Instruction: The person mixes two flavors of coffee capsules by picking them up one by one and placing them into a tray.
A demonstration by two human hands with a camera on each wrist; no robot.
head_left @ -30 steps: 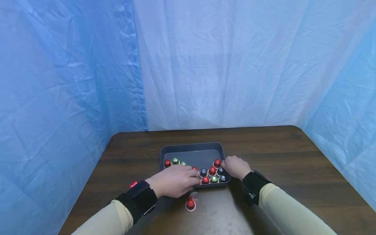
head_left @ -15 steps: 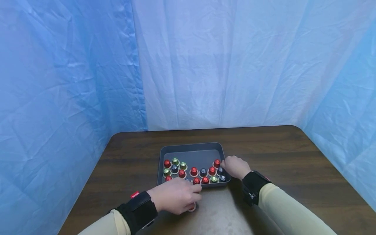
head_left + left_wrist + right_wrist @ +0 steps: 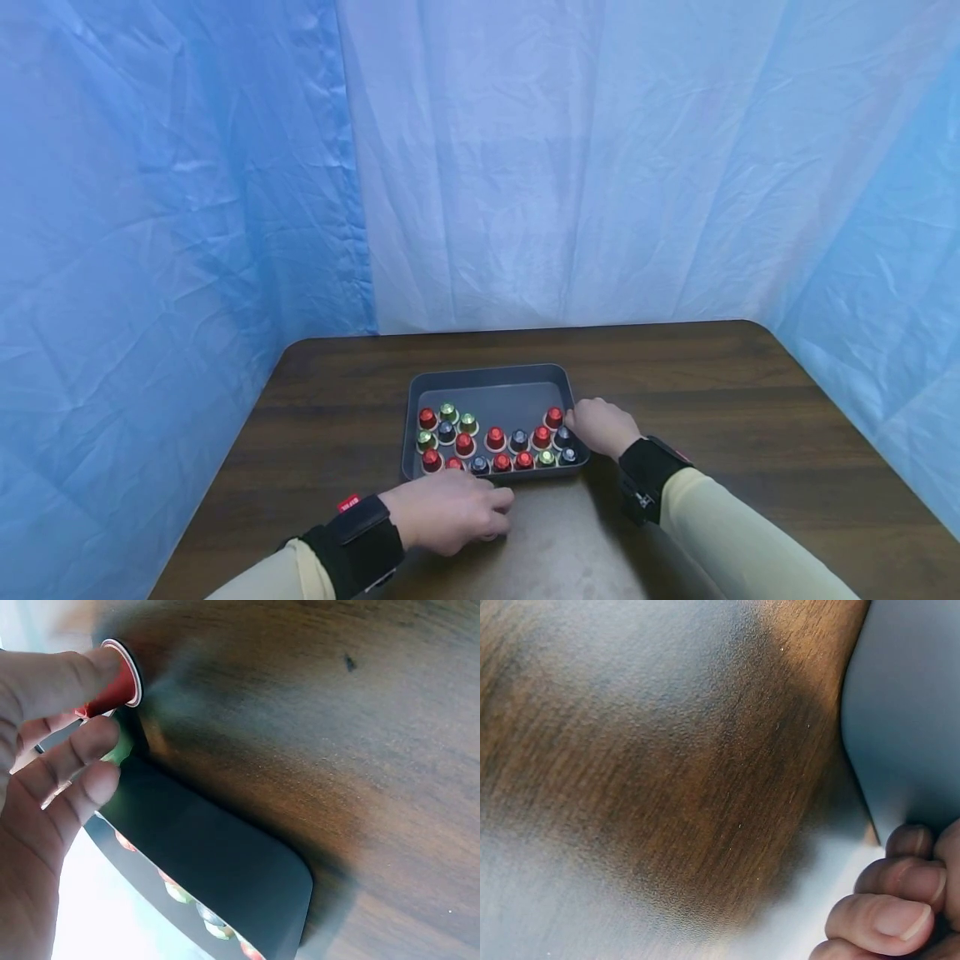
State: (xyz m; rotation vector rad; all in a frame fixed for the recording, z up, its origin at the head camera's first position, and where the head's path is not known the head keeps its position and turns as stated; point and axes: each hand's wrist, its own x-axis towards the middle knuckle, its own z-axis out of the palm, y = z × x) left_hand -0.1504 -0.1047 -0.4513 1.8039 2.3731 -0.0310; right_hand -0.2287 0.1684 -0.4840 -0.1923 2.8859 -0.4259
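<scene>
In the left wrist view, my left hand (image 3: 453,510) pinches a red coffee capsule (image 3: 118,691) between thumb and forefinger, in front of the tray's near edge. A green capsule (image 3: 122,747) shows partly behind those fingers, close to the tray wall. The dark grey tray (image 3: 491,379) holds several upright red, green and dark blue capsules, grouped in its nearer half. My right hand (image 3: 602,427) grips the tray's right rim, its fingers curled in the right wrist view. In the head view the left hand hides most of the pinched capsule.
The tray stands on a dark wood table (image 3: 697,375) with rounded far corners. Blue-white sheets (image 3: 570,167) hang behind the table and at both sides. Light glares off the table's near middle.
My left hand has drawn back from over the tray to the red capsule in front of it, uncovering the tray's left-hand capsules. My right hand has stayed at the rim.
</scene>
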